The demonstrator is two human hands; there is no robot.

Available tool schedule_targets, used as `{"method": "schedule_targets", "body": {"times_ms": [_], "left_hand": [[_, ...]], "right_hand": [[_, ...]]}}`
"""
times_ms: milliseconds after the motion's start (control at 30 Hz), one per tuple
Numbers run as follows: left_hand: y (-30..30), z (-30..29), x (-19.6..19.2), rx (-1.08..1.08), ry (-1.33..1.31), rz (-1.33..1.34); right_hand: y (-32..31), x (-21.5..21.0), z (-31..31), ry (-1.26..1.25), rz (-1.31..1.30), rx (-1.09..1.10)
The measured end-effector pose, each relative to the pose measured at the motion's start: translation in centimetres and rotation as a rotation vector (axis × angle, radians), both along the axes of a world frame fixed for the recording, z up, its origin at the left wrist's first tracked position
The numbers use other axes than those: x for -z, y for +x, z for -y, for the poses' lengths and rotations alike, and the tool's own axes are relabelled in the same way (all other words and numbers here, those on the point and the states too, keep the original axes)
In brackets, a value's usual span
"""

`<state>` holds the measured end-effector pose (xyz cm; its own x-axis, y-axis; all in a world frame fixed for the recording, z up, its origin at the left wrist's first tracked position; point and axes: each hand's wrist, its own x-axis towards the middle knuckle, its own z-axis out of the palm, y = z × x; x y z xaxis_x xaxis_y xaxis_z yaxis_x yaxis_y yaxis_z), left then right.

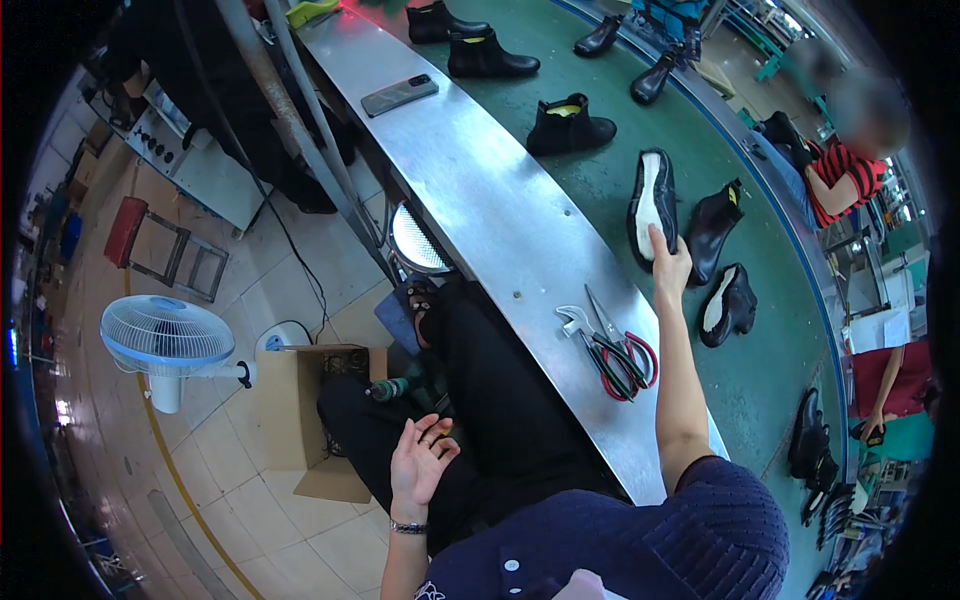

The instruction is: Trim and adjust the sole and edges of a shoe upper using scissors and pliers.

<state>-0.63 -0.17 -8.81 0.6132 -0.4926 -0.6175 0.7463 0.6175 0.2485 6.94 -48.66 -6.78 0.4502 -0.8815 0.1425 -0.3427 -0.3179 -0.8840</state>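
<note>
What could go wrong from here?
The right hand holds the white-bottomed shoe only by its near end, so it might slip or twist. The black boot close beside it could get knocked. The right forearm also passes near the red-handled scissors on the metal ledge, so drawing back might snag them.

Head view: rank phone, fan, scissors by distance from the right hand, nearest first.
From the right hand, on the black shoe with the white sole:
1. Scissors: on the metal bench, just below and left of the hand in the picture.
2. Phone: upper left, toward the bench's far end.
3. Fan: far left, past the bench.
</note>
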Motion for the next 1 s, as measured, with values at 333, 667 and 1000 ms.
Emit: {"method": "schedule_targets", "body": {"times_ms": [333, 667, 1000], "left_hand": [[0.5, 1.5, -0.6, 0.048, -0.067, 0.055], [0.8, 1.8, -0.3, 0.031, 0.009, 0.063], [1.3, 0.6, -3.3, 0.133, 0.221, 0.404]], "right_hand": [[11.3, 1.1, -1.2, -0.739, -0.141, -0.32], [24.7, 0.4, -2.4, -0.264, -0.174, -0.378], [11.4, -14.4, -6.2, 0.113, 0.274, -0.717]]}}
